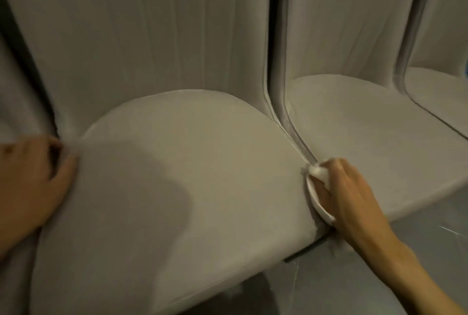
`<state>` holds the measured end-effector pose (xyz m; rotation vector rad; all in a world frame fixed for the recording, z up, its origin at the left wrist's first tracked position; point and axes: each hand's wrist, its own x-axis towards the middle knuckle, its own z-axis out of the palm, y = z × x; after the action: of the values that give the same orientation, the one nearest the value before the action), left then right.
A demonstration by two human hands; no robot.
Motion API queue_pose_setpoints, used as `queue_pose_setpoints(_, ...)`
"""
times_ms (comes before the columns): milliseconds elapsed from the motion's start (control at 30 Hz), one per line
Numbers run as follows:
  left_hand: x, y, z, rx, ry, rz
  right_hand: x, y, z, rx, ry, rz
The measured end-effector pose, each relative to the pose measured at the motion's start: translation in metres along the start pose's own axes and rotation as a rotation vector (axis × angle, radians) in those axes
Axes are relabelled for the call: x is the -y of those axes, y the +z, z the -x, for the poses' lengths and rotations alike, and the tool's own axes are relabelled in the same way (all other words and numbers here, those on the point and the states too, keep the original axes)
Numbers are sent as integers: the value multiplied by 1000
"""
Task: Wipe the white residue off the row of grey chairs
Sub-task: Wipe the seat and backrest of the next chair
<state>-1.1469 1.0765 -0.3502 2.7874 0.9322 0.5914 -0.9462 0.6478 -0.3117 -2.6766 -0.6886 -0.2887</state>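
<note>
Head view, row of grey chairs (278, 35), three seats in frame.

Right hand (352, 193): fingers curled over a white cloth (319, 174), pinching it and pressing it down into the gap (288, 124) between the middle seat (202, 162) and the right seat (379, 137), at the near end of that gap.

Left hand (33, 180): thumb on top of the middle seat's left edge, fingers curled down into the dark slot beside it. It grips the edge. I read this as bracing.

Residue (354, 117): pale powdery film over both seats and streaked down the ribbed backrest (126, 35). There is a brighter line along the gap rims and some flecks on the floor (336, 251) below. The darker patch on the near left of the middle seat could be shadow or a wiped area. I cannot tell.

Handling judgement:
- The cloth is light, soft and limp. It needs to be bunched under the fingertips to get into the gap, or it will fold and skid.
- The seats look like stiff moulded shells, smooth and probably slippery under dust. Firm pressure seems safe, and nothing looks fragile.
- The residue looks loose, so it will likely smear or fall rather than lift. A fresh face of the cloth is needed often.
- The best hold on a chair is its seat edge, as the left hand has it.
</note>
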Motion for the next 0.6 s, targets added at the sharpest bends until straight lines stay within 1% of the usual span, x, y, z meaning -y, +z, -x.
queue_pose_setpoints(33,4,-9,-5,105,-55,54,-1,-1,2,-9,5,22)
queue_pose_setpoints(67,-3,-14,-2,139,-100,-38,1,1,-3,-12,5,47)
queue_pose_setpoints(100,-5,-15,-1,76,-62,-127,4,3,-13,-11,-7,73)
queue_pose_setpoints(133,-7,-19,1,118,-69,-159,10,7,-28,-2,-26,93)
queue_pose_setpoints(200,-15,-23,1,177,-111,-132,25,15,-63,44,-55,107)
queue_pose_setpoints(233,-16,-22,2,174,-116,-148,31,18,-76,80,-56,112)
queue_pose_setpoints(267,-16,-20,4,137,-92,-165,33,21,-85,102,-55,124)
queue_pose_setpoints(333,-21,-24,5,73,-105,-145,29,22,-85,87,-69,141)
queue_pose_setpoints(400,-21,-24,7,14,-100,-125,15,19,-65,70,-111,174)
queue_pose_setpoints(500,-19,-21,10,-25,-95,-126,1,21,-50,45,-159,181)
queue_pose_setpoints(567,-16,-20,8,-26,-88,-127,13,30,-74,28,-185,143)
queue_pose_setpoints(600,-16,-19,8,-19,-91,-131,23,33,-91,51,-200,136)
